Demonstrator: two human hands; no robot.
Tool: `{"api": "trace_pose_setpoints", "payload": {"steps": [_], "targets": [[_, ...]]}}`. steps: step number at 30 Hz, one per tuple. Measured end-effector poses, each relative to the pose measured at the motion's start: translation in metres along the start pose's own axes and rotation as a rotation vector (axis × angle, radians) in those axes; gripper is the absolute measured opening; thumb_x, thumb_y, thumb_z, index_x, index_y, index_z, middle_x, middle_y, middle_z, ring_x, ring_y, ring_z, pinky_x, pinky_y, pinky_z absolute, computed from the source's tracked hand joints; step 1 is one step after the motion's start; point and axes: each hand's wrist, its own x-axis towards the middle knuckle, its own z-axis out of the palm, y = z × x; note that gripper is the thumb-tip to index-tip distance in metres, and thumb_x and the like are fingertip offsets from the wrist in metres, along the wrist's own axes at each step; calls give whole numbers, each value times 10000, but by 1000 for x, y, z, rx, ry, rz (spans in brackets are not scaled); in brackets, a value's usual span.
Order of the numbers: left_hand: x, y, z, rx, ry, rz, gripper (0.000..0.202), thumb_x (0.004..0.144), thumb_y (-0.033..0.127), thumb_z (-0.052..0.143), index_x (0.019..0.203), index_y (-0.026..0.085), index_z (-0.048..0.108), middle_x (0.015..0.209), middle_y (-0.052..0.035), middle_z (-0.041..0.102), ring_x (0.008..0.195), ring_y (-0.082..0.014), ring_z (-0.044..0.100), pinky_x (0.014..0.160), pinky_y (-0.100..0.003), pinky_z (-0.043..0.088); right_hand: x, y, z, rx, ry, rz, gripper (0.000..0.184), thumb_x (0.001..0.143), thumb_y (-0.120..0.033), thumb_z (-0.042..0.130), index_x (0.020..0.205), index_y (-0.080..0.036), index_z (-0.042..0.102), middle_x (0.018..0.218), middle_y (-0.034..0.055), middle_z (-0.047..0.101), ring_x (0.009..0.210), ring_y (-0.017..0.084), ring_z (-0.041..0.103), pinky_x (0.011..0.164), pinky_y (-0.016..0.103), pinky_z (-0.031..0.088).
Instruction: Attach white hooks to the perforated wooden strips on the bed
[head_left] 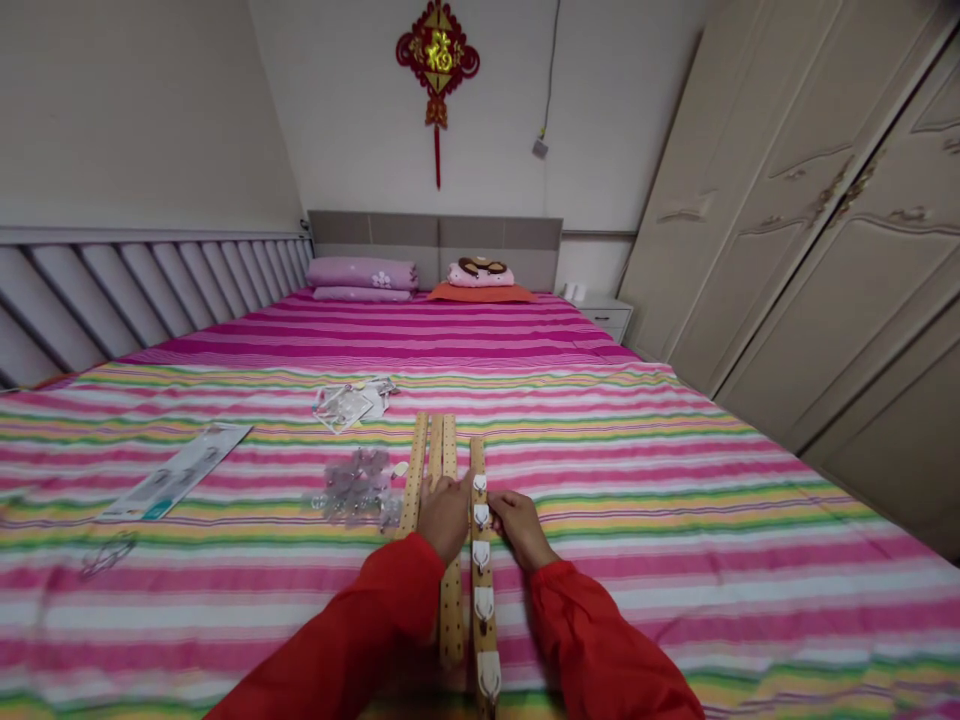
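Observation:
A narrow wooden strip [480, 582] lies lengthwise on the bed, with several white adhesive hooks [484, 604] in a row along it. My left hand [445, 515] is at its left edge, fingers curled against the strip near the upper hooks; some fingertips are hidden. From the right side, my right hand [519, 525] grips the same strip with bent fingers, close to a white hook [481, 515]. Under and beside my left hand lie more wooden strips with rows of holes [451, 620], side by side.
Left of the strips is a pile of clear hooks [356, 485]. Behind it lie crumpled clear packaging pieces [349, 403]. A flat packet [180, 470] and a small clear wrapper [109, 553] are farther left. Pillows [362, 273] rest by the headboard; a wardrobe [810, 230] stands right.

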Motion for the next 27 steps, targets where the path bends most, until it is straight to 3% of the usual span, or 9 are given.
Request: {"api": "trace_pose_setpoints", "payload": {"steps": [4,7,10,13,16,21,23,25,27], "targets": [[14,-41,-31,-38,66,-148,364,862,183,375,1058,218,679,990,-89,697,970,-226,575,882,-364,355,-1,3,-1,69,5,5,245,612,-370,683,696,-140,684,390,-59,503,341,85,392,367,213,276],[27,-76,-45,47,44,-275,305,832,248,436,992,199,690,1003,-99,695,963,-237,593,841,-344,378,1,5,-1,90,22,9,268,610,-386,692,721,-142,680,399,-61,505,327,82,380,352,213,264],[37,-96,-45,176,-57,-330,272,763,293,530,956,184,687,1007,-124,692,999,-289,590,862,-389,369,2,7,-1,101,22,0,276,609,-408,698,705,-152,666,401,-62,504,322,82,378,344,212,257],[44,-102,-37,257,-150,-352,260,746,285,544,946,190,680,1012,-138,693,1037,-320,577,886,-438,349,1,7,-2,102,16,-9,280,612,-420,700,693,-157,653,404,-65,502,324,81,384,340,209,263],[46,-101,-30,285,-137,-349,270,780,249,490,971,194,673,1025,-143,693,1074,-321,561,912,-472,319,1,7,-3,91,11,-8,285,623,-426,694,686,-154,643,402,-68,494,326,76,385,340,203,273],[42,-101,-36,235,-34,-328,284,781,223,490,1002,192,666,986,-145,704,1051,-309,583,913,-473,321,-1,5,-3,103,12,-12,298,623,-432,700,694,-149,641,425,-64,508,327,67,386,339,198,274],[40,-101,-45,141,75,-343,302,772,245,527,1037,186,658,979,-140,707,1030,-306,602,921,-471,333,-1,4,-3,111,12,-13,306,614,-439,708,695,-151,643,430,-63,513,328,69,389,339,201,276],[38,-99,-57,-58,247,-368,321,759,272,574,1053,171,652,989,-129,705,1010,-287,619,921,-438,370,-1,4,-3,120,20,-13,315,601,-443,716,697,-152,645,424,-64,509,330,72,390,340,202,275],[36,-95,-69,-412,401,-404,315,721,281,641,1007,148,656,971,-110,706,962,-245,639,873,-361,437,-2,5,-3,129,33,-16,319,595,-443,719,703,-151,647,414,-66,503,328,72,388,342,201,270]]}}
